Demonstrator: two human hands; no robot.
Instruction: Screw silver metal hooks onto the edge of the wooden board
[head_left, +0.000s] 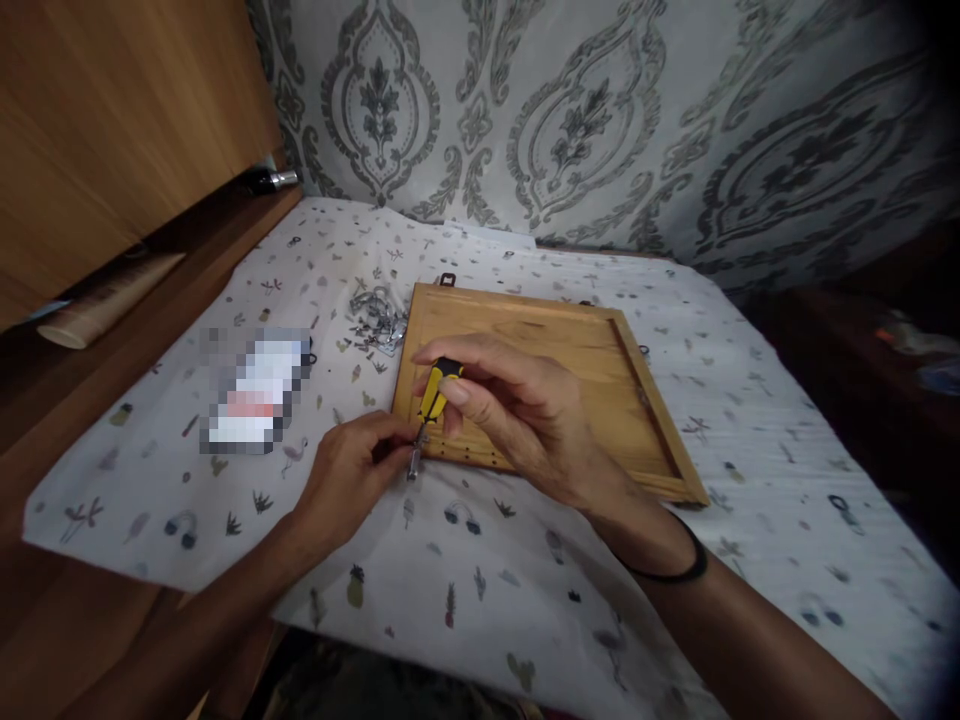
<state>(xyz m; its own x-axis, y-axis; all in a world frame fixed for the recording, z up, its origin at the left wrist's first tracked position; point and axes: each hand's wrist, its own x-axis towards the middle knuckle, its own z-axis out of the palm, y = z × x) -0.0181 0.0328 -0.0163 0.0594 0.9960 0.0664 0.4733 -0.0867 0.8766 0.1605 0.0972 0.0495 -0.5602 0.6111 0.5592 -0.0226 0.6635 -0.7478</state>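
My right hand [517, 410] is closed around the yellow and black handle of a screwdriver [433, 396]. The screwdriver tilts, its shaft running down to a small silvery metal fitting [414, 464] at the near left corner of a wooden framed panel [525, 335]. At that same corner, the thumb and forefinger of my left hand [360, 460] pinch together against the fitting. The exact kind of fitting is too small to tell, and the driver's tip is not clear. Several small dark holes or dots line the panel's near edge.
Loose small metal hardware [379, 325] lies in a pile left of the panel. A blurred-out phone-like object [255, 395] rests farther left on the patterned tablecloth [480, 570]. A tube [112, 300] lies on the wooden ledge at left. A patterned wall [480, 110] rises behind.
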